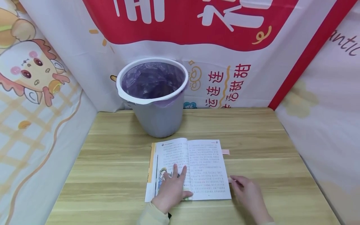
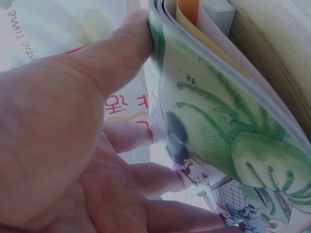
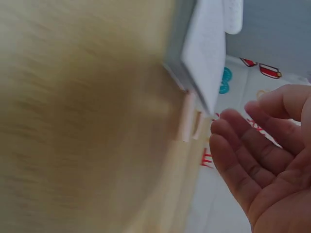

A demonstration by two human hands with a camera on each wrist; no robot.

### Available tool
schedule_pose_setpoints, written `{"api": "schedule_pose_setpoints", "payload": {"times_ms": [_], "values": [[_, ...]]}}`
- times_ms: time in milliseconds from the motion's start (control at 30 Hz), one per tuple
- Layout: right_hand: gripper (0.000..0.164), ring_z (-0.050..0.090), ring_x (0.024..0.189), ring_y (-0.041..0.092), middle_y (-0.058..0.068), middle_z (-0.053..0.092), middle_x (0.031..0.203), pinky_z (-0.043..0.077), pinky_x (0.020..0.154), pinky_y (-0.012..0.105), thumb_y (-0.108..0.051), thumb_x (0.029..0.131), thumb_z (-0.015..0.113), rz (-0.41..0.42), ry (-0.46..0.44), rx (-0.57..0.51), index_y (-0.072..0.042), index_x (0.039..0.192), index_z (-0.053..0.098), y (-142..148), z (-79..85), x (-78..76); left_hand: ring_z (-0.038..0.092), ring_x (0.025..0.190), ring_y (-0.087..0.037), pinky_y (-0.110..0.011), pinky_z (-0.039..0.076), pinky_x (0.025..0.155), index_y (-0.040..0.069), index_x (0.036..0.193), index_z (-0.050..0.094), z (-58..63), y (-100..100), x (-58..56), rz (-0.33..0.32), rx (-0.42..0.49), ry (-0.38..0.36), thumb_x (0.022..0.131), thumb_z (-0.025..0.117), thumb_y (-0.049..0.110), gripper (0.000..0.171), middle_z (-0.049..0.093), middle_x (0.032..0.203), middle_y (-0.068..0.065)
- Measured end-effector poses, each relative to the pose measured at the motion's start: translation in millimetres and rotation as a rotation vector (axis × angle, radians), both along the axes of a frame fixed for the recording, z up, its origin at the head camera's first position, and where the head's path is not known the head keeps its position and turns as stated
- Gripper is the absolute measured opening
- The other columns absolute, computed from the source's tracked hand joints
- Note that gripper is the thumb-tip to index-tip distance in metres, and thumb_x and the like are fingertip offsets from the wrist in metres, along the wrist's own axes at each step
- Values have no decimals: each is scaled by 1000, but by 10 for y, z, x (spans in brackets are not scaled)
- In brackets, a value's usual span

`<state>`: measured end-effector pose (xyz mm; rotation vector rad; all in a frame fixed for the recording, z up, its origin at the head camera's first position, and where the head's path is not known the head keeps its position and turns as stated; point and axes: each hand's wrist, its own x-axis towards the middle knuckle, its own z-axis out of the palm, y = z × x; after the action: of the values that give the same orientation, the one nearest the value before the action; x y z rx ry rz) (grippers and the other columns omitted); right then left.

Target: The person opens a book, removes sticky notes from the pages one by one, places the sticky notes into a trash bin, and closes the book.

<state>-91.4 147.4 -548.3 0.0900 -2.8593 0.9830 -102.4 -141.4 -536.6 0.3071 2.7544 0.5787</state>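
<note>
An open book lies on the wooden table, with printed text on both pages and a coloured drawing low on the left page. My left hand presses that left page, fingers spread across the text and drawing. In the left wrist view the thumb touches the page near the spine. My right hand is beside the book's lower right edge, close to a small pale paper tab. Its fingers are loosely bent in the right wrist view, with nothing between them. A pink tab sticks out higher up.
Behind the book stands a grey bin with a white rim and a purple liner. The wooden table runs back to a printed cloth, and patterned cloths hang at both sides.
</note>
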Motion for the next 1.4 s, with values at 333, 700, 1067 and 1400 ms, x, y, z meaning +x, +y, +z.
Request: {"api": "schedule_pose_setpoints", "payload": {"times_ms": [333, 700, 1067, 1400], "values": [[27, 64, 112, 34, 13, 70, 116, 50, 93, 53, -9, 89, 70, -56, -198, 3, -6, 116, 72, -85, -126, 198, 36, 119, -71, -70, 44, 90, 11, 153, 38, 2, 1, 5, -7, -9, 3, 77, 76, 57, 96, 28, 152, -35], [27, 61, 115, 37, 15, 68, 120, 47, 97, 54, -6, 88, 70, -26, -147, 27, -6, 115, 73, -212, -174, 209, 34, 119, -72, -69, 47, 84, 13, 154, 38, -13, 0, -9, -9, 2, -19, 78, 75, 57, 96, 26, 153, -34], [35, 61, 115, 39, 19, 67, 120, 47, 97, 55, -3, 84, 70, -91, -114, -37, -3, 119, 70, -330, -187, 182, 33, 119, -72, -68, 48, 83, 13, 154, 37, -17, -5, -8, -16, 0, -23, 79, 74, 58, 95, 25, 154, -34], [45, 52, 126, 42, 25, 57, 135, 42, 103, 56, -7, 88, 65, -159, -262, -119, -8, 133, 61, -375, -88, 152, 34, 118, -73, -70, 46, 85, 13, 154, 37, -5, -3, -5, -14, -1, -24, 79, 74, 58, 95, 26, 153, -35]]}}
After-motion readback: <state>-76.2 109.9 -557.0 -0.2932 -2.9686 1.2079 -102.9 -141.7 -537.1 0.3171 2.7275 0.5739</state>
